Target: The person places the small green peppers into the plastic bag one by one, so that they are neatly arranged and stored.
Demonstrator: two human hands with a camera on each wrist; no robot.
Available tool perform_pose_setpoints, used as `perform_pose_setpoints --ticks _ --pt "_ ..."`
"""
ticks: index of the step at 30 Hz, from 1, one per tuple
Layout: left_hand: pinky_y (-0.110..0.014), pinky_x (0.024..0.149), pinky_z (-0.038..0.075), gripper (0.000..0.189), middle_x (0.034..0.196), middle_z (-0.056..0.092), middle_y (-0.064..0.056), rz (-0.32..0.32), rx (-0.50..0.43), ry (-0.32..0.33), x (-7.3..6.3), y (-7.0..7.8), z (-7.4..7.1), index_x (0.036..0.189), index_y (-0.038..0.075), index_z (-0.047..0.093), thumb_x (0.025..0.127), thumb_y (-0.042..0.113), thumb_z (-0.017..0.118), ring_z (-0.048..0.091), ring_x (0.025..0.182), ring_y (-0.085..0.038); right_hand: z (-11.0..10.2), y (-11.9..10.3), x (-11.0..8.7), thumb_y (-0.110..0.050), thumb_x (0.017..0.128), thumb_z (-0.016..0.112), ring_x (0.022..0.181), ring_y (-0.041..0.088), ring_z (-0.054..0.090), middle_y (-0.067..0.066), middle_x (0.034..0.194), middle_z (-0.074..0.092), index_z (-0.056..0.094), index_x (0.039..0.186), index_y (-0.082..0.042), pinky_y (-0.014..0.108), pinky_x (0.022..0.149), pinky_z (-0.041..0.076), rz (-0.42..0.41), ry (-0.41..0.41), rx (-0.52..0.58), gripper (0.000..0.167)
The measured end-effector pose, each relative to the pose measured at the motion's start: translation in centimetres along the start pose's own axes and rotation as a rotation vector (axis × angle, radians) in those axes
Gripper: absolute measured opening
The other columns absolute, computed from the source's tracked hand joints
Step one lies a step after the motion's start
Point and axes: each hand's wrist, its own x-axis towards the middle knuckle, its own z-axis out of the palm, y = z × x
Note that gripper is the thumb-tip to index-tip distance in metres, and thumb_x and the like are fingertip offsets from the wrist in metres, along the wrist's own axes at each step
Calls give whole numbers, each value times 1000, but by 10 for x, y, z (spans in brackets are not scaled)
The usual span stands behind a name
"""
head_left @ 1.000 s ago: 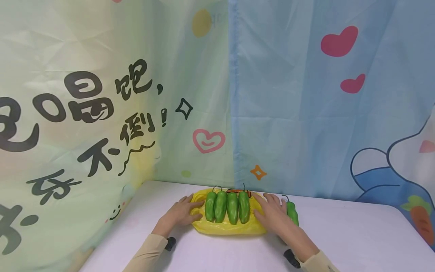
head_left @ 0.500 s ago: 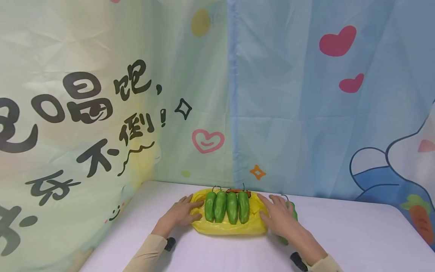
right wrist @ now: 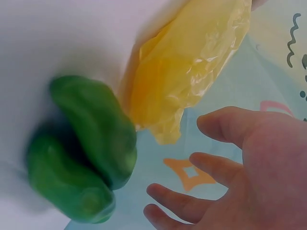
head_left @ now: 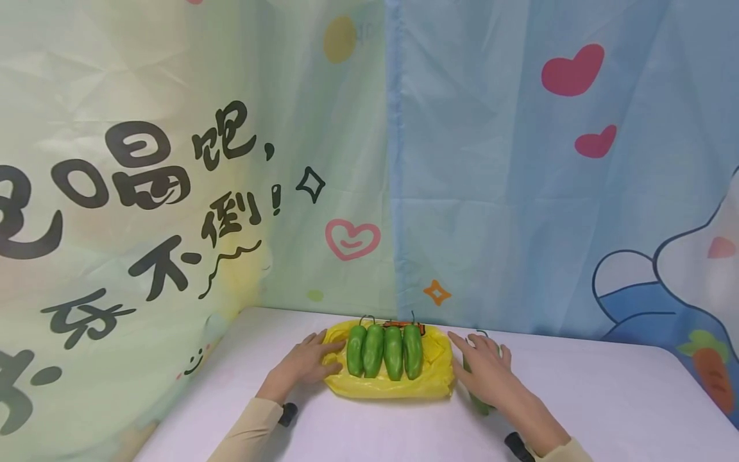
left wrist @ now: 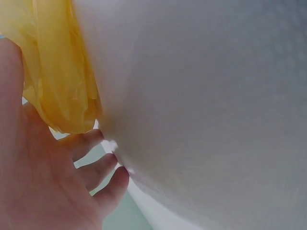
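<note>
Two printed cloth sheets (head_left: pixel 462 160) are hanging behind everything, the left one pale green with black lettering, the right one blue with pink hearts (head_left: pixel 573 70). White worktop (head_left: pixel 606 391) is stretching out below them. Yellow plastic bag (head_left: pixel 387 388) is lying crumpled on the worktop, between the two hands.

Right hand (head_left: pixel 487 372), coming out of a tan sleeve (head_left: pixel 562 452): hovering just right of the bag, thumb and fingers spread. Right wrist view is showing a gap between its thumb and the bag. Left hand (head_left: pixel 306 360), same tan cloth at the arm: touching the bag's left end, fingers spread and slightly bent. Whether its thumb is pressing on the plastic, cannot tell.

Six green peppers are showing in total. Four peppers (head_left: pixel 394 353) are lying side by side against the yellow plastic, stems pointing away from the person; whether they are sitting on the bag or inside its mouth, cannot tell. Two loose peppers (right wrist: pixel 96 132) are lying close together on the worktop, right of the bag; in the head view the right hand is partly covering them. Smallest: black wrist device (head_left: pixel 287 414), sitting at the left cuff.
</note>
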Motion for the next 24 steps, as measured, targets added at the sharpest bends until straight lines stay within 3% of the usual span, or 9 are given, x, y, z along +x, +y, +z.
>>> perform_pose_setpoints --ticks 24 --pt "-65 119 27 55 163 30 -22 -2 -6 -3 -1 1 -1 147 27 53 95 46 61 27 149 -48 -5 37 -3 -24 94 63 131 57 37 36 143 45 50 147 -12 86 102 18 72 -75 -61 56"
